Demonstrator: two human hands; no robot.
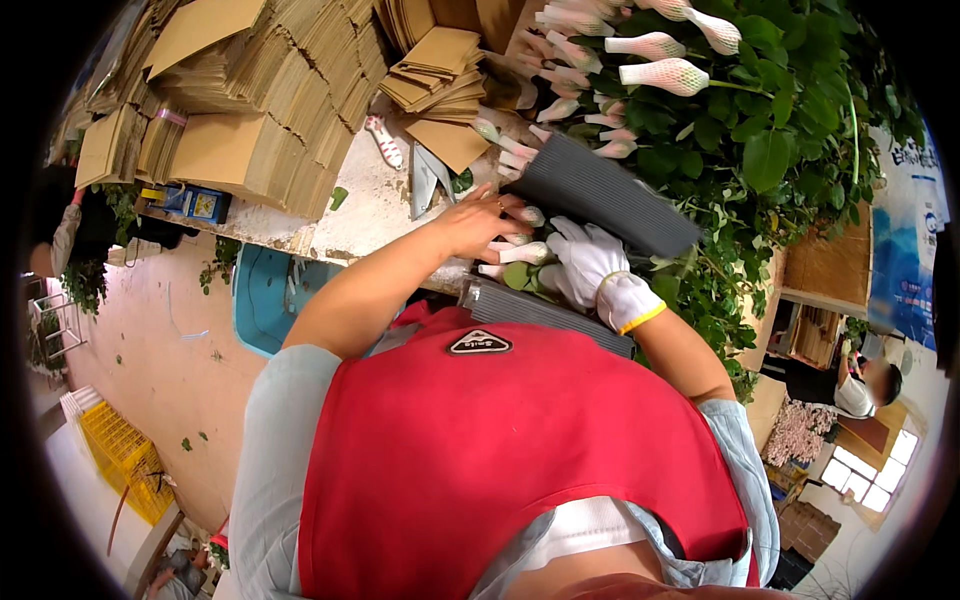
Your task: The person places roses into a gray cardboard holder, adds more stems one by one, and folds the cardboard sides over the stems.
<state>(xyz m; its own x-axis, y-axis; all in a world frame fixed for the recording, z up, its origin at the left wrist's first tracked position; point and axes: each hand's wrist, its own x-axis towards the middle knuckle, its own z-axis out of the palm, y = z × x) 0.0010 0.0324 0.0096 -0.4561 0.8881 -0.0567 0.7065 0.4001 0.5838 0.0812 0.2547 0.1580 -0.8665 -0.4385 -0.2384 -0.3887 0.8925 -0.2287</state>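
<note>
While a small group of pale flower buds (525, 253) lies between two dark corrugated pieces, nothing looks wrapped around it yet. The raised piece (612, 195) slants beyond the hands; the lower piece (550, 308) sits just beside the red apron (510, 430) — whether they are one folded sheet I cannot tell. The bare left hand (480, 222) has its fingers bent over the bud ends, and the gloved right hand (592, 262) lies just beside them with fingers partly spread; how firmly either grips does not show. I judge the gathering of this group partly done, with lining up and enclosing left. Much more seems left beyond it: many netted buds (665, 76) are heaped at the far right, and cardboard stacks (220, 150) stand on the table (362, 192).
</note>
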